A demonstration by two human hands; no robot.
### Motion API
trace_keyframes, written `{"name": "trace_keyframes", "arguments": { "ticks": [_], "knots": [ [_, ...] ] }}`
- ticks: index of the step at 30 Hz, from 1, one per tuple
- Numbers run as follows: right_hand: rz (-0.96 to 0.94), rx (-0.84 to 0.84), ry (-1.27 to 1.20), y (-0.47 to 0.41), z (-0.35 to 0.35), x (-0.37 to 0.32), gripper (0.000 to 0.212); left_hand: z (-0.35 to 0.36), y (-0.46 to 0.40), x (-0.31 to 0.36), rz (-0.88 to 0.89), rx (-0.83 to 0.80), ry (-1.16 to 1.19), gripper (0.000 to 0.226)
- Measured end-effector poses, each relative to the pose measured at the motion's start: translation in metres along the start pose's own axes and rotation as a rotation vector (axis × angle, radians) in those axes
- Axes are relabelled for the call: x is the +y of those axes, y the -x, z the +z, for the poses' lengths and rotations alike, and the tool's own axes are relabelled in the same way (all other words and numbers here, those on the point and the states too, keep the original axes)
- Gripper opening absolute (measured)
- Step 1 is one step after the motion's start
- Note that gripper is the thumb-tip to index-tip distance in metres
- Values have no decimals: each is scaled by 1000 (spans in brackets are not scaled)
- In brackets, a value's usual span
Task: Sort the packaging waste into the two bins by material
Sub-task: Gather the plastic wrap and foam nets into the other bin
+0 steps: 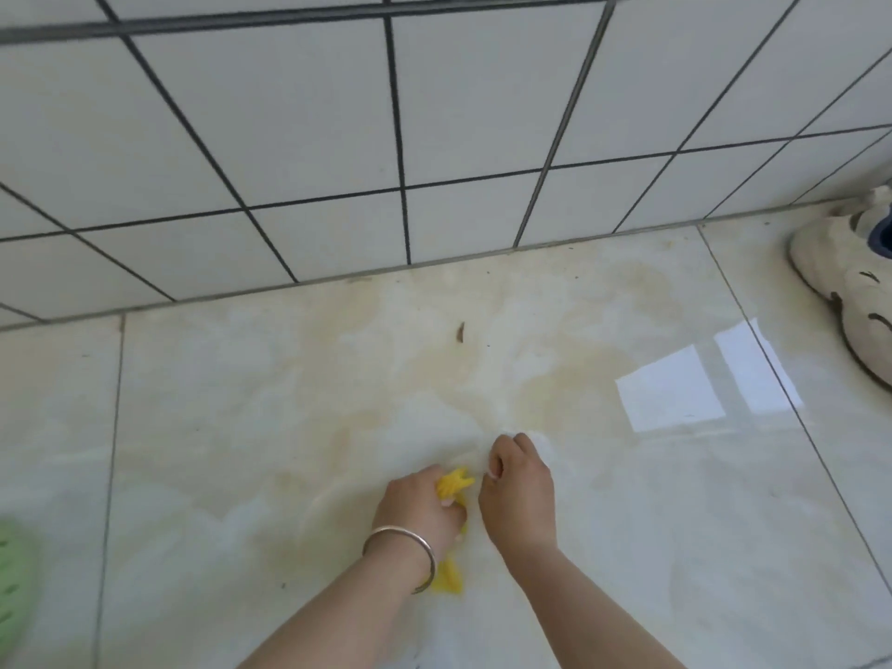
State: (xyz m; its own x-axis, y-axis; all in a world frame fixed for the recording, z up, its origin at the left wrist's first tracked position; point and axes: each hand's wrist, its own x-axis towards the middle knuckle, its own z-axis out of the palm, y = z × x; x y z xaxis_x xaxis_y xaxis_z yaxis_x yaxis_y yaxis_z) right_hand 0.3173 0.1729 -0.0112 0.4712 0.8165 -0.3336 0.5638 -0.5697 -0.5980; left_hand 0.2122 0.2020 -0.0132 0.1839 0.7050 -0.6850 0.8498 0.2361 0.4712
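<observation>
You are looking down at a glossy pale floor (pixel 241 451) of large marbled tiles, which meets a white tiled wall (pixel 289 137) with dark grout lines along the far edge. At the far right, close to the wall, a pair of cream shoes (pixel 849 282) lies on the floor, well apart from your hands. At the left edge a green perforated thing (pixel 14 586) is cut off by the frame; you cannot tell what it is. A small brown scrap (pixel 461 332) lies on the floor between the wall and your hands. A bright reflection of a window shows on the tile to the right.

Nothing lies between your hands and the waste. Your left hand (pixel 425 504), with a silver bangle (pixel 403 555) at the wrist, has its fingers curled round a crumpled yellow piece of packaging (pixel 456 482); one end sticks out past the fingers and another shows below the wrist. Your right hand (pixel 519 490) is just beside it, fingers bent tightly inward, pinching a whitish, filmy piece of packaging (pixel 538 446) that shows beyond the knuckles and blends into the floor. Both pieces are low over the floor, in the near middle of the view.
</observation>
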Motion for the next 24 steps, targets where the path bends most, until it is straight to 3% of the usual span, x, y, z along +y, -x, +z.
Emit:
{"name": "trace_keyframes", "arguments": {
  "ticks": [3, 8, 16, 18, 22, 24],
  "knots": [
    [-59, -63, -120, 7, 9, -43, 40, -34, 8, -6, -48, 109, 217, 15],
    [-227, -158, -210, 15, 15, -119, 50, -96, 28, -23, -46, 296, 385, 20],
    [-563, -148, -320, 35, 24, -241, 23, -202, 72, -43, -51, 643, 688, 20],
    [-601, -178, -375, 43, 28, -270, 19, -227, 82, -44, -77, 694, 820, 6],
    [-692, -209, -474, 63, 41, -319, 6, -267, 103, -58, -99, 820, 1047, 8],
    [-719, -245, -523, 76, 51, -339, 10, -280, 113, -70, -110, 873, 1142, 7]
  ]
}}
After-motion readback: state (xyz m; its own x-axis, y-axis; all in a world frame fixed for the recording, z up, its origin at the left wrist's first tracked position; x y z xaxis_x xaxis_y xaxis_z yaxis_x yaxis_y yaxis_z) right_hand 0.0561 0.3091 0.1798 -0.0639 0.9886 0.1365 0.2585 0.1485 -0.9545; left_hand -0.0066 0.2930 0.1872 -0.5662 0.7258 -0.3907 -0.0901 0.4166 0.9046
